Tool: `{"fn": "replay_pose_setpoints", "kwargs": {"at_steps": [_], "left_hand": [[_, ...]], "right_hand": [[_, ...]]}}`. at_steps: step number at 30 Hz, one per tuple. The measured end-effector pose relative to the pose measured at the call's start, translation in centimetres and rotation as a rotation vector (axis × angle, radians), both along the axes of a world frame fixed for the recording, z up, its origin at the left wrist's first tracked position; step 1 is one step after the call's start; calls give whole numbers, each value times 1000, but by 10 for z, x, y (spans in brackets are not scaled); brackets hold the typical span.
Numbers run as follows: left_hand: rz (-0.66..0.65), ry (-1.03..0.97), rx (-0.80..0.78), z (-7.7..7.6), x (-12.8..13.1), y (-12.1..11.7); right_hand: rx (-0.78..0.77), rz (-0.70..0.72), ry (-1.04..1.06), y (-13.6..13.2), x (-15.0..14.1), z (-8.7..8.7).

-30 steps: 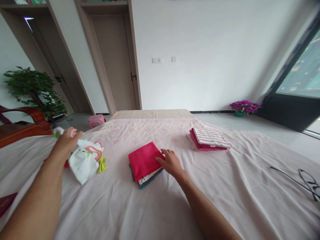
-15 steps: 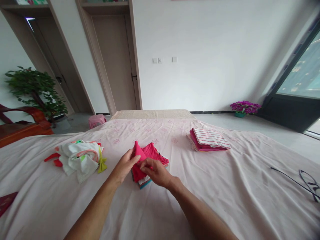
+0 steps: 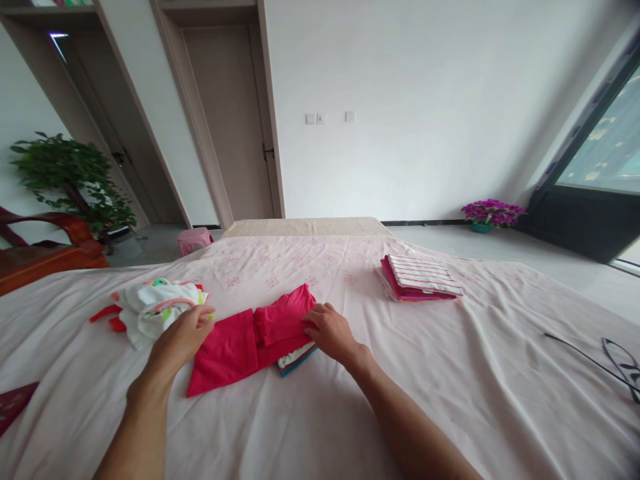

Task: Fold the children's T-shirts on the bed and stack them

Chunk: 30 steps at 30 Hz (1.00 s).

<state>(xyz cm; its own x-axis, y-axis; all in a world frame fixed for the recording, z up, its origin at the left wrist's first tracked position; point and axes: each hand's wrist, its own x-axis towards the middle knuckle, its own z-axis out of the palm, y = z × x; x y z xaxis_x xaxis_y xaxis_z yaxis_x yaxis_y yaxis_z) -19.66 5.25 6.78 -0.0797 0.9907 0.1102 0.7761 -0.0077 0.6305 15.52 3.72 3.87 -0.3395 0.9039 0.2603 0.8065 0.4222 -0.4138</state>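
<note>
A pink-red garment lies partly unfolded on the pale pink bedsheet, its right part still on a small stack of folded clothes. My left hand grips the garment's left upper edge, fingers curled. My right hand presses on the garment's right end, over the stack, fingers bent down onto the cloth.
A crumpled white garment with red and green bits lies left of my left hand. A folded striped and pink stack sits at the back right. Glasses rest near the right edge. A pink stool, a plant and a wooden chair stand beyond the bed.
My left hand left the white garment, joined the right at the stack, then drew the pink-red garment open to the left. The right hand stayed on the stack.
</note>
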Motion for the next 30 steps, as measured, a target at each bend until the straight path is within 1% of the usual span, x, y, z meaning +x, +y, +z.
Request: {"fn": "replay_pose_setpoints", "kwargs": {"at_steps": [2, 3, 5, 6, 9, 12, 15, 18, 22, 24, 25, 26, 28, 30], "left_hand": [[-182, -63, -53, -2, 29, -5], [-268, -72, -48, -4, 46, -7], [-366, 23, 12, -7, 76, -12], [-375, 108, 45, -9, 87, -14], [-310, 357, 122, -13, 106, -17], [-282, 473, 215, -8, 109, -20], [-268, 524, 295, 5, 111, -23], [-216, 575, 347, 19, 112, -26], [-178, 596, 372, 39, 103, -27], [-126, 527, 376, 52, 90, -27], [-75, 447, 365, 58, 82, -27], [-12, 323, 353, 65, 72, -26], [87, -54, 340, 74, 53, -26], [118, -511, 370, 79, 37, -23]], "right_hand": [[23, -24, -62, -1, -4, 0], [40, -42, -82, -1, -5, 0], [82, -78, -79, -1, -6, 1], [105, -97, -52, -1, -7, 2], [172, -136, 120, -6, -8, 12], [222, -116, 336, -12, -12, 25], [245, -62, 487, -16, -15, 33], [255, -11, 585, -14, -13, 36], [256, 11, 609, -7, -2, 41], [250, -4, 603, -4, 6, 44], [251, -14, 612, -2, 9, 45], [253, -27, 631, -1, 13, 46], [247, -70, 703, 3, 19, 45], [174, -118, 814, 7, 25, 43]]}}
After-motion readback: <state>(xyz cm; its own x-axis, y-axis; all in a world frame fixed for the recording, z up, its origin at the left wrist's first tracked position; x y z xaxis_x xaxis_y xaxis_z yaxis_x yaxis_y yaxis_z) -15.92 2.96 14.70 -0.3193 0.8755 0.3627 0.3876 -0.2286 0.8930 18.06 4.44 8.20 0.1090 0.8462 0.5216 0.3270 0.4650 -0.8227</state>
